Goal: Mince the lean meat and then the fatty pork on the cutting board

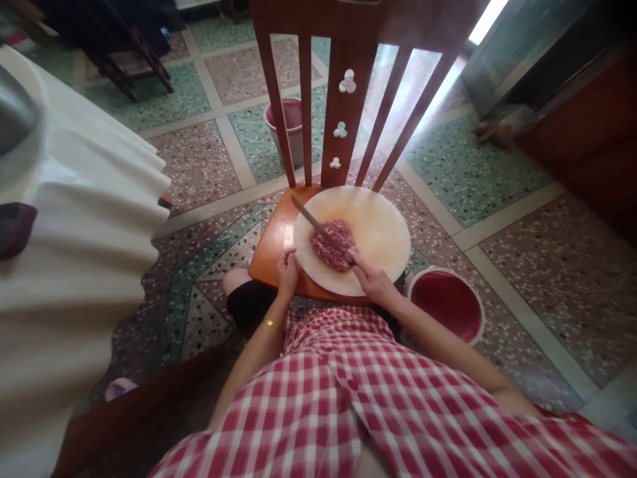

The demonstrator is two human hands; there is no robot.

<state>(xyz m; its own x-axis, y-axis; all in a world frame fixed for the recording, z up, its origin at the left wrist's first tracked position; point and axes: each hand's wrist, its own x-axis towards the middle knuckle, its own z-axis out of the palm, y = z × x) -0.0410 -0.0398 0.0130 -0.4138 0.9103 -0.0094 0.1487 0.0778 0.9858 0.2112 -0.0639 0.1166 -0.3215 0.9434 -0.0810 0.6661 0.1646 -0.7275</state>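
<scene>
A mound of minced meat point(332, 247) lies on the left part of a round, pale cutting board point(381, 226). The board rests on the seat of a wooden chair point(273, 242). My right hand point(371, 275) is closed around the handle of a knife point(313, 221). Its long blade crosses over the meat, pointing up and left past the board's edge. At the board's left rim is my left hand point(287, 269), fingers curled in, with nothing visible in them. Whether its fingertips touch the rim I cannot tell.
Right of the chair stands a red-lined bucket point(448, 305). Another bin point(293, 126) is behind the chair's slatted back point(343, 40). A table with a pale draped cloth point(89, 245) takes up the left side. A bag-like bundle point(507, 126) lies on the tiled floor at right.
</scene>
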